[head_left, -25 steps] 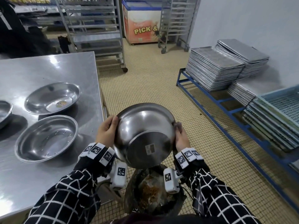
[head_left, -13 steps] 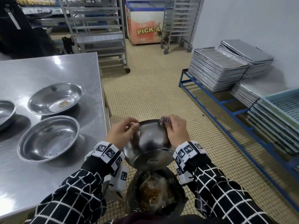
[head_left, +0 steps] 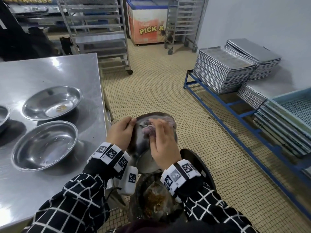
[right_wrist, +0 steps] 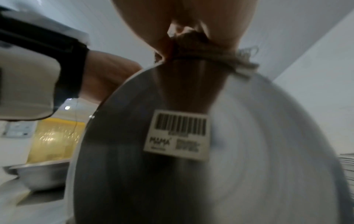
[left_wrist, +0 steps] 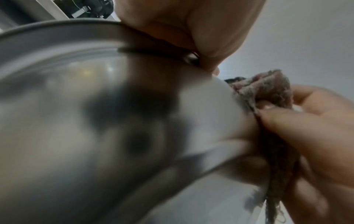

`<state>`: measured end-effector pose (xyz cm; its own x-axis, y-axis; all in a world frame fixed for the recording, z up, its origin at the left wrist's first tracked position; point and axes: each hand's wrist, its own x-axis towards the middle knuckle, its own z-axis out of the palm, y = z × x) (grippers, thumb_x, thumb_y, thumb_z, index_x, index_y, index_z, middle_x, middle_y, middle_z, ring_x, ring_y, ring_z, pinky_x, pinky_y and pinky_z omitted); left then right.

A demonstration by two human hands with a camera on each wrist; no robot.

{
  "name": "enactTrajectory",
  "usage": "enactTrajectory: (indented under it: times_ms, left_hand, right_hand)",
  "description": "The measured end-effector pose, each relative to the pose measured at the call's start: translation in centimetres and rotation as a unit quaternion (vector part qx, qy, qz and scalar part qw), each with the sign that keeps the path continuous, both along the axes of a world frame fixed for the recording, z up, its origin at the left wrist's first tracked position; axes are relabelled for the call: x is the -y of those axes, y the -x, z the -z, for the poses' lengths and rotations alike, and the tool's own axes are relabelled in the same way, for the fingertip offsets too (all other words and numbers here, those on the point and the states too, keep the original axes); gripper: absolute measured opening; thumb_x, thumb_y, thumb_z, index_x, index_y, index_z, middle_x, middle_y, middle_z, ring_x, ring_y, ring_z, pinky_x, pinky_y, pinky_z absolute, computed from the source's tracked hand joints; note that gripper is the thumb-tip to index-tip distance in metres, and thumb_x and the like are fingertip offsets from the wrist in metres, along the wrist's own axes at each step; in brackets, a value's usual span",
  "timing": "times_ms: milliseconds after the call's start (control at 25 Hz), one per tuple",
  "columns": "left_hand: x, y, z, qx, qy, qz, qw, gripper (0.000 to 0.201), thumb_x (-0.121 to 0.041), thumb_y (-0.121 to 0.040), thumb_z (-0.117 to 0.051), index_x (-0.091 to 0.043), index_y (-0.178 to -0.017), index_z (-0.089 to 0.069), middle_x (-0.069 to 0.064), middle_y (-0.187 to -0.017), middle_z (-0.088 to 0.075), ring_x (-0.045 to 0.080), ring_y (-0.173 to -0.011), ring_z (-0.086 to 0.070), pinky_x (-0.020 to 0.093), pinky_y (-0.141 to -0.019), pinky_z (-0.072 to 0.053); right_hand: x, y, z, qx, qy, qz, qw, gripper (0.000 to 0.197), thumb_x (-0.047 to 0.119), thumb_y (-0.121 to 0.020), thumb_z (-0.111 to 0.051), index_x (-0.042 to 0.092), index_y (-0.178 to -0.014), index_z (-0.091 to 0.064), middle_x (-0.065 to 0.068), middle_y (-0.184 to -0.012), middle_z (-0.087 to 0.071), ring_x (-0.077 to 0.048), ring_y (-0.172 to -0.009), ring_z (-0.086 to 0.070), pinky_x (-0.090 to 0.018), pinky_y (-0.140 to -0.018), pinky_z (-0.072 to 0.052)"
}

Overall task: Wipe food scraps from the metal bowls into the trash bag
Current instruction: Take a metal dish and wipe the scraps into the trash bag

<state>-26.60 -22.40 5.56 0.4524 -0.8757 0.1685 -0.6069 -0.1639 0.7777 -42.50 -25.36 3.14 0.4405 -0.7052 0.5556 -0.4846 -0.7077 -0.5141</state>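
Left hand (head_left: 120, 132): grips bowl (head_left: 140, 148) rim, tilted above trash bag (head_left: 156, 204).
Right hand (head_left: 164, 145): pinches cloth (head_left: 148, 130) against rim.
Edges: table (head_left: 50, 73) edge just left; tiled floor right.
Hidden: bowl's inside.

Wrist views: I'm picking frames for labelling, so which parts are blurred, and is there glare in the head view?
Left wrist view: the round metal bowl is smeared by blur, while the frayed grey-pink cloth is sharper. Right wrist view: the bowl's base is streaked, yet the white barcode sticker is still recognisable. Head view: mostly sharp, with bright glare patches on the steel table.
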Motion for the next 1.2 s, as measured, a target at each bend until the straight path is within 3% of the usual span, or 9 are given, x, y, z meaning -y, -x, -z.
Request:
enactTrajectory:
  times_ms: [160,400,480,600,720,840,960,1080,1200]
  left_hand:
    - [0.5,0.4,-0.7,-0.003,0.038,0.006,0.999,0.032,-0.036,-0.097,-0.047,-0.015,-0.074,-0.057,0.004,-0.064,-0.059,0.024,-0.063,-0.056,0.04,-0.061,-0.045]
    - [0.7,0.0,-1.0,-0.038,0.056,-0.045,0.997,0.031,-0.034,-0.097,-0.047,-0.012,-0.08,-0.061,0.011,-0.071,-0.061,0.022,-0.066,-0.055,0.017,-0.053,-0.036]
    - [0.9,0.1,-1.0,-0.047,0.058,-0.068,0.995,0.031,-0.035,-0.097,-0.047,-0.012,-0.082,-0.063,0.009,-0.072,-0.062,0.023,-0.07,-0.057,0.018,-0.056,-0.037]
    - [1.1,0.8,-1.4,-0.036,0.047,-0.061,0.996,0.032,-0.037,-0.098,-0.045,-0.021,-0.072,-0.057,-0.002,-0.064,-0.055,0.019,-0.065,-0.054,0.025,-0.058,-0.04]
    - [1.1,1.7,-2.0,0.002,0.055,-0.028,0.998,0.034,-0.036,-0.097,-0.045,-0.027,-0.065,-0.05,-0.007,-0.058,-0.053,0.008,-0.057,-0.049,0.023,-0.052,-0.035]
    - [0.8,1.9,-2.3,0.05,0.063,-0.013,0.997,0.031,-0.037,-0.096,-0.047,-0.025,-0.068,-0.052,-0.005,-0.057,-0.053,0.01,-0.056,-0.05,0.026,-0.052,-0.038]
    - [0.3,1.2,-1.9,0.036,0.065,-0.021,0.997,0.03,-0.037,-0.097,-0.047,-0.018,-0.077,-0.058,-0.001,-0.061,-0.057,0.013,-0.06,-0.052,0.028,-0.057,-0.041]
    - [-0.1,0.2,-0.9,-0.042,0.087,-0.024,0.995,0.031,-0.031,-0.097,-0.048,-0.013,-0.076,-0.059,0.008,-0.064,-0.057,0.009,-0.056,-0.047,0.019,-0.055,-0.038]
    - [-0.1,-0.4,0.3,-0.091,0.09,-0.027,0.991,0.03,-0.03,-0.098,-0.046,-0.016,-0.074,-0.057,0.004,-0.066,-0.055,0.007,-0.06,-0.048,0.015,-0.057,-0.038]
  right_hand:
    - [1.1,-0.2,-1.0,-0.031,0.01,0.103,0.994,0.037,0.039,-0.096,-0.035,0.018,-0.12,-0.055,-0.003,-0.13,-0.05,-0.021,-0.123,-0.044,-0.039,-0.107,-0.034]
    - [3.5,3.9,-2.3,0.089,-0.401,0.157,0.898,0.042,0.045,-0.1,-0.027,0.02,-0.119,-0.056,-0.001,-0.106,-0.058,-0.002,-0.078,-0.05,-0.019,-0.065,-0.04]
    - [2.5,4.1,-2.0,0.105,-0.324,0.135,0.931,0.035,0.043,-0.099,-0.032,0.027,-0.121,-0.055,0.005,-0.118,-0.056,-0.009,-0.101,-0.055,-0.026,-0.084,-0.047]
    - [0.2,2.0,-1.5,0.07,-0.154,0.071,0.983,0.044,0.037,-0.098,-0.036,0.028,-0.141,-0.041,0.003,-0.149,-0.032,-0.015,-0.137,-0.028,-0.036,-0.112,-0.029]
    - [-0.5,-0.5,-2.2,-0.026,-0.064,0.119,0.991,0.054,0.043,-0.097,-0.027,0.024,-0.147,-0.029,-0.002,-0.156,-0.017,-0.022,-0.144,-0.008,-0.044,-0.118,-0.008]
    - [1.2,-0.9,-3.1,-0.021,-0.149,0.159,0.976,0.058,0.047,-0.098,-0.023,0.021,-0.15,-0.019,-0.003,-0.157,-0.013,-0.024,-0.144,-0.009,-0.043,-0.117,-0.014]
    - [4.0,1.3,-2.3,0.14,-0.356,0.162,0.909,0.049,0.048,-0.099,-0.026,0.023,-0.138,-0.041,-0.003,-0.137,-0.044,-0.023,-0.126,-0.041,-0.029,-0.096,-0.041]
    - [4.8,4.3,0.1,0.263,-0.523,0.166,0.794,0.046,0.06,-0.093,-0.032,0.026,-0.113,-0.056,-0.003,-0.107,-0.061,-0.025,-0.103,-0.058,-0.042,-0.09,-0.049]
    - [4.5,6.1,2.5,0.262,-0.531,0.161,0.789,0.035,0.048,-0.097,-0.037,0.025,-0.12,-0.05,-0.005,-0.104,-0.06,-0.028,-0.101,-0.058,-0.048,-0.094,-0.047]
